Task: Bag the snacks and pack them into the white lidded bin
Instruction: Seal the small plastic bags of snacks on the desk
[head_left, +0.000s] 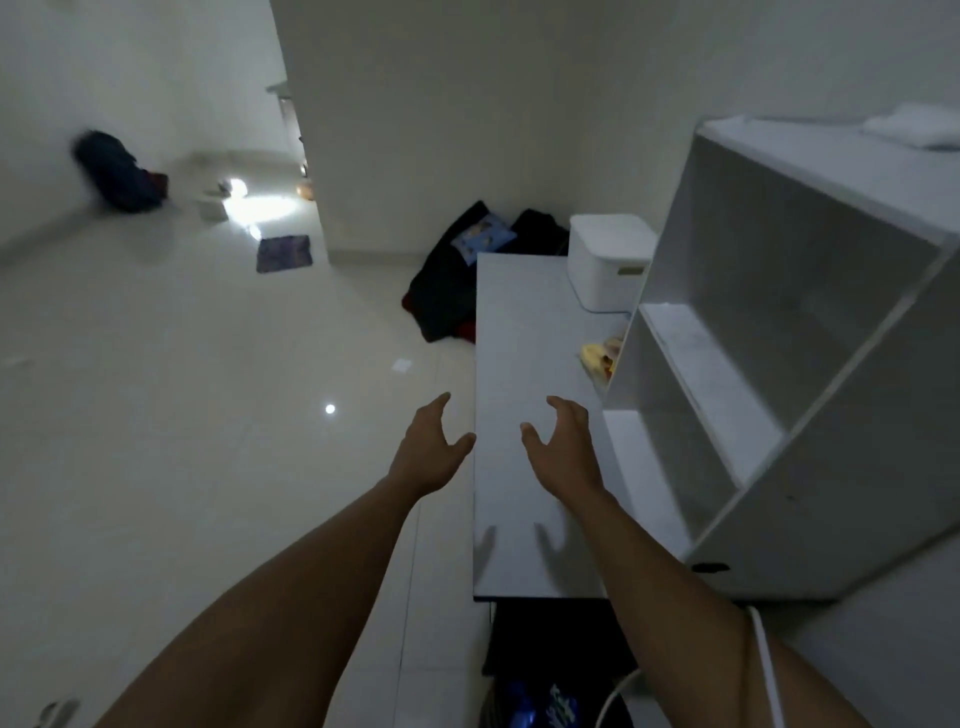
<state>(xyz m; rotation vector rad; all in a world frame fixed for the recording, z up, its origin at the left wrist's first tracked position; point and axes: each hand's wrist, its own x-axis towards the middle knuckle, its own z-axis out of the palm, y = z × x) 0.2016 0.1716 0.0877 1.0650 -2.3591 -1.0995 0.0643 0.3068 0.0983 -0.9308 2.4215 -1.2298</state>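
Fingers (440, 402) spread, empty: left hand (428, 457), right hand (569, 452) | white bin (605, 265) upright, lidded

Two hands show: one left hand (428, 452) and one right hand (563, 447). There is one table (519, 338), one white lidded bin (608, 260), one shelf unit (831, 364), one dark backpack (117, 171) and one floor mat (283, 253). The yellow snack packets (597, 358) are partly hidden, so their count is unclear.
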